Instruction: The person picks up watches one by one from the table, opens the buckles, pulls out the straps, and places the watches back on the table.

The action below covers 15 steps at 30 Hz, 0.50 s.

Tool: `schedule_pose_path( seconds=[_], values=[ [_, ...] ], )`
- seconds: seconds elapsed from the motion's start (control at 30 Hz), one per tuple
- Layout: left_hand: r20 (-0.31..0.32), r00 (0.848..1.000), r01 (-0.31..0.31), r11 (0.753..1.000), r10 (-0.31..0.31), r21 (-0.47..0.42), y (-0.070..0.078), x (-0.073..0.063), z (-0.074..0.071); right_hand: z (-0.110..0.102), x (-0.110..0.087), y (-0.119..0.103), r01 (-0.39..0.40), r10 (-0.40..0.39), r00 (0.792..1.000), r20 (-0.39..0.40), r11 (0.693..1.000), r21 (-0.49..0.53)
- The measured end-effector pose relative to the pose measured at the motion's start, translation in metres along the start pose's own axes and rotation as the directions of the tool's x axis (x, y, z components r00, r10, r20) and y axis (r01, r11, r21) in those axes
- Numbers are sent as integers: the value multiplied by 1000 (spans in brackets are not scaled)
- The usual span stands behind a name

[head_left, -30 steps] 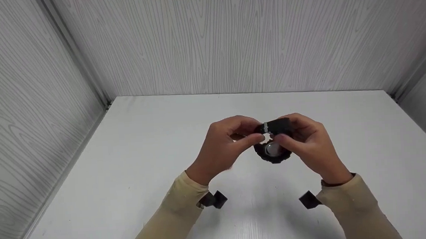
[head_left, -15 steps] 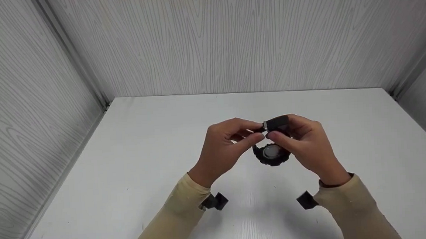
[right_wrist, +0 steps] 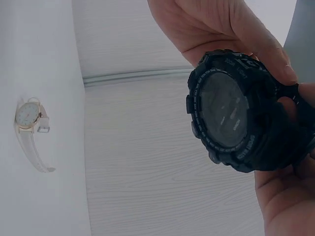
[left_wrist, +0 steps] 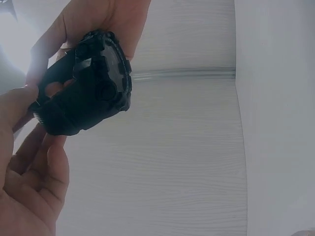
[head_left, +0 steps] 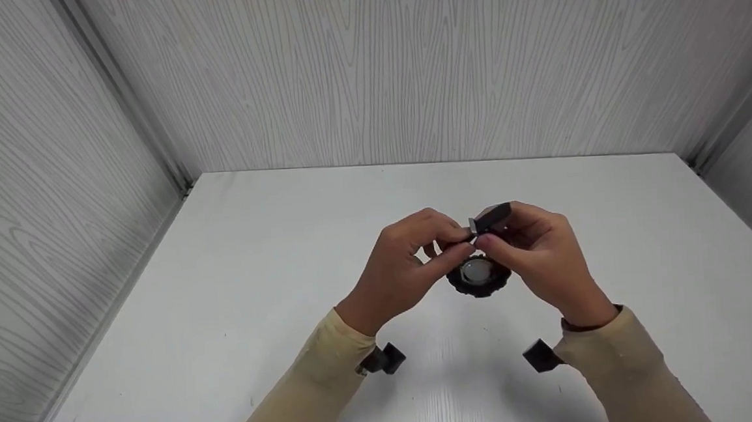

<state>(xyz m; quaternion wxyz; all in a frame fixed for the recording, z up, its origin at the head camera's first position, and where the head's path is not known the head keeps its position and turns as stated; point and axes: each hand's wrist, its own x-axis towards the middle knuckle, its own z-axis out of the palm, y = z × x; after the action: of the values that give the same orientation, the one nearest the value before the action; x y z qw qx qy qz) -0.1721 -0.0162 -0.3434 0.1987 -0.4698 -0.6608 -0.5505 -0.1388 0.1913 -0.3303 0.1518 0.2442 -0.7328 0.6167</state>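
Both hands hold a black digital sports watch raised over the white table. My left hand (head_left: 411, 258) pinches one end of its strap at the metal buckle (head_left: 473, 227), thumb below and index finger above. Just beside it, my right hand (head_left: 541, 250) grips the other part of the black strap (head_left: 494, 217), with the thumb close to the left thumb. Below the fingers hangs the round watch face (head_left: 478, 272). In the right wrist view the black watch (right_wrist: 224, 110) shows its grey display and side buttons. The left wrist view shows the watch (left_wrist: 93, 83) with its strap forming a loop.
A second watch (right_wrist: 28, 115), with a pale strap and gold-toned case, lies on the white surface in the right wrist view. Wood-grain panels (head_left: 367, 74) wall in the white table (head_left: 273, 243) at the back and sides. Small black blocks (head_left: 541, 355) sit at both cuffs.
The strap has turned from broadside to nearly edge-on at the buckle, slanting up to the right. My left hand has shifted slightly right. The watch face hangs a little lower.
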Motion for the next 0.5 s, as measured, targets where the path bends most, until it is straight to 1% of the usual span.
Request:
schedule_pose_path(
  seconds=[0.1,0.17,0.27,0.37,0.43,0.5],
  values=[
    [-4,1000,-10,1000,10,21,0,0,1,0,-1,-1,-39,39,999,-10,998,47],
    [-10,1000,-27,999,27,39,0,1,1,0,-2,-1,-44,46,999,-12,996,82],
    [-30,998,-57,997,58,57,0,1,-1,-1,-2,-1,-5,11,1000,-28,983,185],
    [-28,997,-73,996,75,59,-1,1,-3,-4,-2,-1,36,-26,999,-41,965,261],
    [-18,998,-66,997,67,49,-3,0,-3,-6,-1,-1,39,-28,999,-45,962,269],
    [-4,999,-50,998,50,47,-4,-1,-2,-6,-1,0,25,-17,999,-37,969,245]
  ],
)
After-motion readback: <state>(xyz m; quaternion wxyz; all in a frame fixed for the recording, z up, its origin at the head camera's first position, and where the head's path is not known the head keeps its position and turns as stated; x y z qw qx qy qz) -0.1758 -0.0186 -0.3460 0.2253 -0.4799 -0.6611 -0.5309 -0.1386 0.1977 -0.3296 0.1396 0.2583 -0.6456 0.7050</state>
